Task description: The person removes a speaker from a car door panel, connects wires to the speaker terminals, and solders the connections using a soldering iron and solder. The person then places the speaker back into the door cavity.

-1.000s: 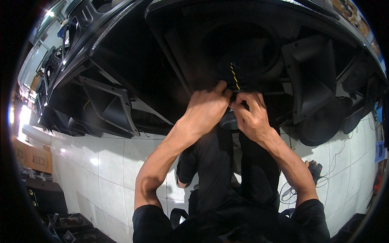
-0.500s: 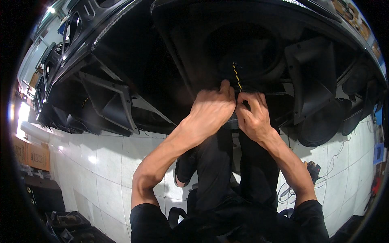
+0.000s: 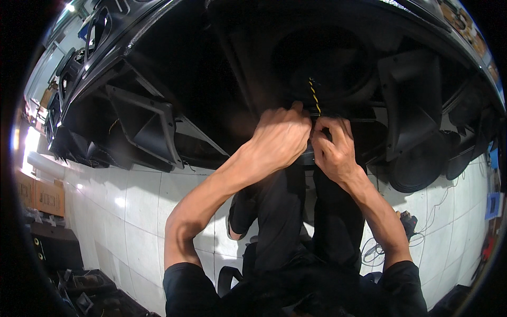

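A twisted yellow-and-black wire point(image 3: 315, 96) runs down from the dark round opening point(image 3: 317, 58) of a black speaker cabinet point(image 3: 240, 21) to my hands. My right hand point(image 3: 336, 143) pinches its lower end between thumb and forefinger. Close on its left, my left hand point(image 3: 285, 132) is closed with the back turned up; whatever its fingers hold is hidden. Below and between the two hands shows a bit of a dark round part with a grey rim point(image 3: 306, 157), mostly covered by them.
Black horn flares flank my hands, one at left point(image 3: 142, 121) and one at right point(image 3: 412, 105). A round black speaker point(image 3: 417, 169) sits below the right horn. Thin cable point(image 3: 374, 252) lies coiled on the white tiled floor point(image 3: 140, 222). Cardboard boxes point(image 3: 49, 198) stand far left.
Both hands shift very slightly right in the picture, as the view moves a little. The wire still runs to my right hand's pinch, and the closed left hand stays beside it.
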